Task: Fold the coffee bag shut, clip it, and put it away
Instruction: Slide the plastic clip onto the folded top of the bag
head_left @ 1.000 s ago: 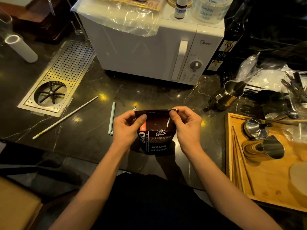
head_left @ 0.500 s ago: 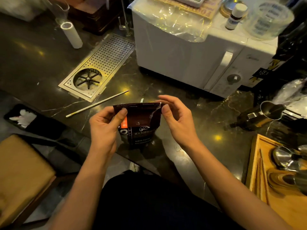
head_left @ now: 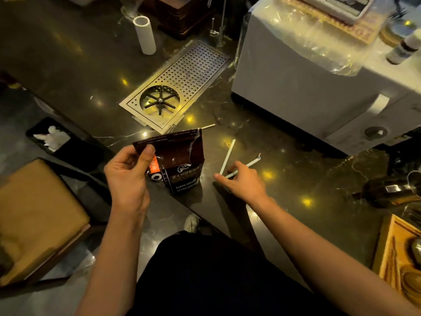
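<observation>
The dark brown coffee bag [head_left: 182, 165] stands upright on the black marble counter [head_left: 284, 179], near its front edge. Its top is open and unfolded, with a torn silver edge on the right. My left hand [head_left: 127, 176] pinches the bag's top left corner between thumb and fingers. The long white bag clip [head_left: 227, 156] lies just right of the bag, spread into a V. My right hand [head_left: 243, 181] is off the bag and pinches the clip at its hinged end.
A perforated steel rinser tray [head_left: 182, 83] is set into the counter behind the bag, and a thin white stick [head_left: 207, 126] pokes out behind it. A white microwave [head_left: 296, 87] stands at back right, a wooden tray [head_left: 387, 258] at far right, a chair [head_left: 34, 213] at left.
My right hand let go of the bag's top right corner and moved right to the clip, which now lies spread open. The left hand kept its hold. The view swung left.
</observation>
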The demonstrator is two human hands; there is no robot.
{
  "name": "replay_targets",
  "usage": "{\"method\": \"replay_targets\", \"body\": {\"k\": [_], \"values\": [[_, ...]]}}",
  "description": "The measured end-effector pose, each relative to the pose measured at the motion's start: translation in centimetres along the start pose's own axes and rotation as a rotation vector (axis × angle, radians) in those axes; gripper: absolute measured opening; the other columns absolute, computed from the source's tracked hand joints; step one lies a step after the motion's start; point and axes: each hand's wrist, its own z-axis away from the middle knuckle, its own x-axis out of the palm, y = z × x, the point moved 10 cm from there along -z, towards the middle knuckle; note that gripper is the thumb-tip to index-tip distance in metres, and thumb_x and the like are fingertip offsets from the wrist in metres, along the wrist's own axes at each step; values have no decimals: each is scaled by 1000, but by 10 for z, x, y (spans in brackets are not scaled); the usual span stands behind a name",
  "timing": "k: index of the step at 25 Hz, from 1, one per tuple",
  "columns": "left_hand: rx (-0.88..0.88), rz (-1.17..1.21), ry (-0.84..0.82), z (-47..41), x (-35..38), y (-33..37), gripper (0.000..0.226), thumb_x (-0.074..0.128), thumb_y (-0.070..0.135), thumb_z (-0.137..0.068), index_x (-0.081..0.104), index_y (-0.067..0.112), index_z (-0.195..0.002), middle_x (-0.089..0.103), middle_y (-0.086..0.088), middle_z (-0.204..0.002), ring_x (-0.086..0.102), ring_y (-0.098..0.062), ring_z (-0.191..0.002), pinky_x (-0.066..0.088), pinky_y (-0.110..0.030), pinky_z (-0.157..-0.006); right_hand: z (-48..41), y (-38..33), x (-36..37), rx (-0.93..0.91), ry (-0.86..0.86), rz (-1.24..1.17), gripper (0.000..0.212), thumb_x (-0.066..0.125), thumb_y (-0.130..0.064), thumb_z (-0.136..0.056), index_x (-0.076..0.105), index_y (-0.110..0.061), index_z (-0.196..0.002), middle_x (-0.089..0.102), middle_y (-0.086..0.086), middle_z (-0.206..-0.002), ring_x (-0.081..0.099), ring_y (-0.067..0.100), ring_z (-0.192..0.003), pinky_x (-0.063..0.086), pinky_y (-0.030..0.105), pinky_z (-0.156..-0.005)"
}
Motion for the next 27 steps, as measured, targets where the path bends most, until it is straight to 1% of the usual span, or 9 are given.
{"method": "replay_targets", "body": {"k": [2,5,9,11,15,18,20,23,27], "values": [[0,-3,7,-6,-3,-2,15,70,12,-75,77,25,-77,75,12,-75,67,-1,-73,54,-18,-71,-2,-7,5,-10,0,98,54,58,-76,-72,50,-28,-94,69,0,-94,64,26,-90,52,38,-74],[-31,-13,13,-10,-3,-9,14,71,10,-74,77,23,-75,74,11,-72,66,-1,-70,54,-18,-69,-6,-11,6,-20,14,189,48,57,-72,-75,48,-27,-89,68,0,-88,65,28,-86,54,41,-75],[-71,-11,-9,-12,6,-17,15,70,11,-73,77,24,-74,74,11,-70,66,0,-68,53,-16,-65,-6,-11,4,-17,69,211,31,57,-54,-86,53,-24,-92,69,4,-90,66,32,-88,52,39,-71],[-90,-9,-26,-12,12,-20,14,70,11,-72,77,24,-73,73,11,-69,67,-1,-67,54,-15,-64,-4,-8,-2,-17,99,164,23,57,-45,-89,54,-22,-92,67,4,-89,65,31,-87,53,40,-70],[-105,-21,-99,-14,30,-27,17,69,12,-72,77,26,-73,74,11,-71,67,-1,-69,55,-17,-66,4,6,-29,-19,199,33,17,56,-42,-92,56,-25,-93,65,0,-93,64,24,-84,56,42,-72],[-144,-24,-159,-14,48,-35,15,70,12,-71,77,25,-73,74,10,-71,67,-2,-69,56,-18,-66,16,12,-64,-73,303,-124,9,58,-37,-93,57,-28,-93,63,-4,-92,64,16,-81,58,46,-72],[-175,-33,-191,-13,61,-43,14,71,12,-70,77,24,-72,74,9,-71,68,-2,-69,56,-18,-65,29,14,-90,-118,375,-261,4,61,-29,-93,61,-25,-95,64,-4,-91,63,12,-81,59,42,-73],[-200,-55,-270,-7,90,-56,12,71,12,-71,75,21,-76,74,8,-72,68,-4,-72,57,-20,-68,59,19,-130,-182,471,-439,7,64,-18,-92,65,-21,-99,67,-5,-90,66,12,-82,59,35,-73],[-249,-74,-387,5,138,-72,11,72,11,-70,71,15,-80,74,6,-71,69,-6,-69,55,-20,-65,93,39,-165,-235,540,-487,12,63,-16,-91,66,-18,-103,67,-5,-95,66,15,-88,58,38,-77]]}}
